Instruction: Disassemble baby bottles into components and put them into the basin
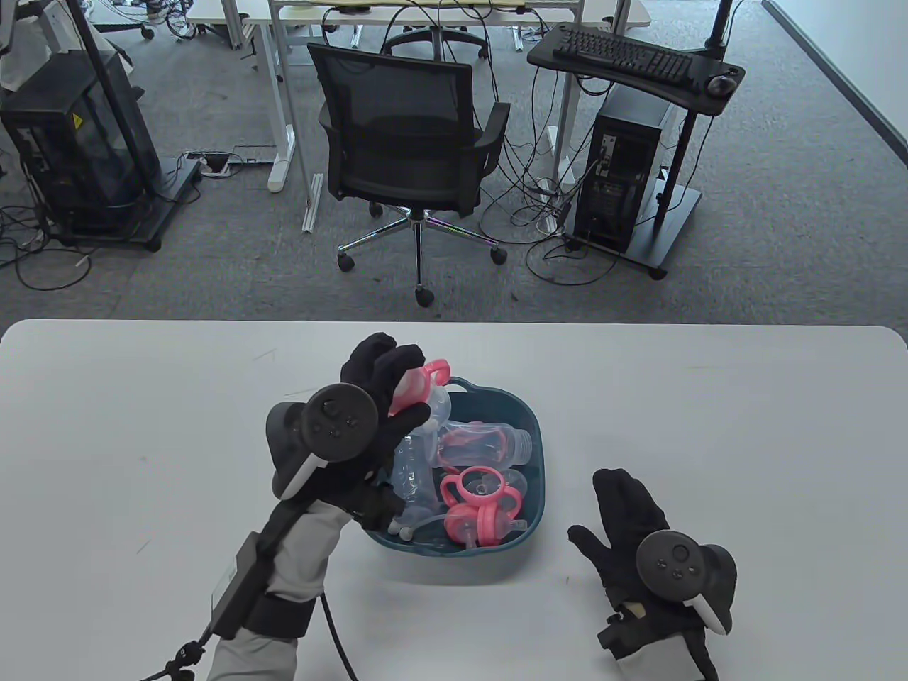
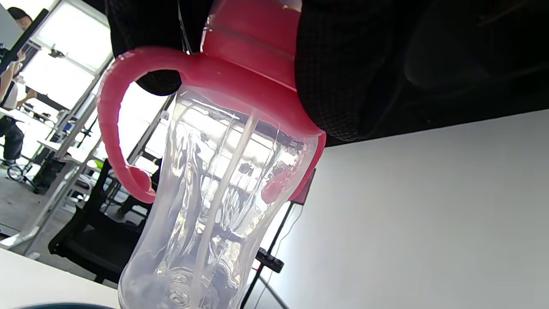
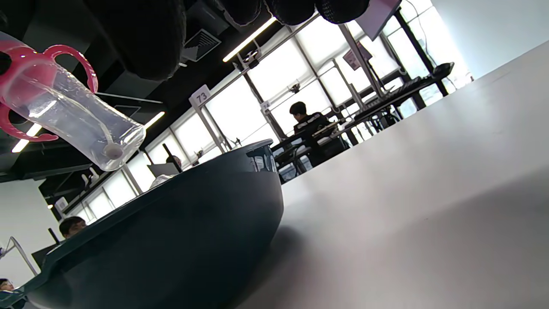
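My left hand (image 1: 386,397) grips a whole baby bottle (image 1: 434,397) by its pink top and holds it above the far left part of the dark blue basin (image 1: 533,425). Its pink handled collar (image 2: 240,81), clear body (image 2: 206,206) and inner straw show close up in the left wrist view, and the bottle (image 3: 73,116) hangs over the basin (image 3: 171,231) in the right wrist view. Inside the basin lie clear bottle bodies (image 1: 482,443) and pink handled collars (image 1: 482,507). My right hand (image 1: 628,521) lies flat and open on the table to the right of the basin, holding nothing.
The white table (image 1: 745,425) stretches wide on both sides of the basin. Beyond its far edge stand a black office chair (image 1: 408,142), a computer tower (image 1: 624,177) and a keyboard stand (image 1: 631,57). People sit at desks in the background (image 3: 306,122).
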A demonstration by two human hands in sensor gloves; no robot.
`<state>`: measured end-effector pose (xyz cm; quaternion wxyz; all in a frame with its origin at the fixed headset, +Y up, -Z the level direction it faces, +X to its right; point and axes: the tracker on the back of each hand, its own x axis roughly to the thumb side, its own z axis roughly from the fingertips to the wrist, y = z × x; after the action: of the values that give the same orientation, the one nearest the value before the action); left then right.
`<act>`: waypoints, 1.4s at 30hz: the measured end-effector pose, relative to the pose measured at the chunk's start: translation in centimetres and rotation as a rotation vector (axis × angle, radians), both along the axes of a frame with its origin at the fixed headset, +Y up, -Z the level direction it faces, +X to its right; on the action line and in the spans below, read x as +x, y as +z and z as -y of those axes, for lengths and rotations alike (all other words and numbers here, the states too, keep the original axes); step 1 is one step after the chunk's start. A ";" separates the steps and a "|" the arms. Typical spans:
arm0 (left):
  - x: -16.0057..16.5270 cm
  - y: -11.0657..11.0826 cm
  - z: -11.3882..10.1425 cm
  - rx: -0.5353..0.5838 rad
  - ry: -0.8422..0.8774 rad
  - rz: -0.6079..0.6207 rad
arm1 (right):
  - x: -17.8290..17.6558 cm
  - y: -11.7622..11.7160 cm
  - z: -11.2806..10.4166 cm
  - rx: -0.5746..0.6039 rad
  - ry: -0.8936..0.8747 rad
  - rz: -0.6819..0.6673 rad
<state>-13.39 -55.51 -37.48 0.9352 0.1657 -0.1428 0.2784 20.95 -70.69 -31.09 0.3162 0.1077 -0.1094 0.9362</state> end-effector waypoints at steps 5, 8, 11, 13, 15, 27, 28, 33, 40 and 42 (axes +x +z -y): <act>2.7 1.5 1.0 -0.017 0.059 0.069 | -0.6 0.1 -0.2 0.021 -0.032 -0.041; 4.3 2.6 1.3 -0.013 0.087 0.111 | -0.9 0.1 -0.5 0.037 -0.043 -0.064; 6.0 3.6 1.9 -0.034 0.129 0.172 | -1.2 0.1 -0.6 0.058 -0.061 -0.087; 7.0 4.0 2.4 -0.056 0.126 0.200 | -1.3 0.0 -0.6 0.062 -0.091 -0.102; 7.9 4.4 2.9 -0.079 0.111 0.222 | -1.4 -0.2 -0.5 0.050 -0.123 -0.118; 9.2 5.5 4.9 -0.136 0.257 0.322 | -1.1 -0.6 0.4 0.043 -0.193 -0.154; 9.1 5.5 5.1 -0.142 0.264 0.324 | -1.1 -0.6 0.4 0.036 -0.204 -0.163; 8.8 5.5 6.0 -0.144 0.292 0.338 | -1.2 -0.8 0.8 0.017 -0.243 -0.189; 8.9 5.1 6.7 -0.176 0.309 0.376 | -1.1 -0.9 1.0 0.022 -0.228 -0.192; 8.8 5.1 6.7 -0.195 0.317 0.404 | -1.1 -0.8 1.0 0.028 -0.215 -0.191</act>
<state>-4.58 -62.24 -32.39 0.8440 0.0360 -0.2714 0.4613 19.87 -71.72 -31.88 0.4221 0.1886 -0.1030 0.8807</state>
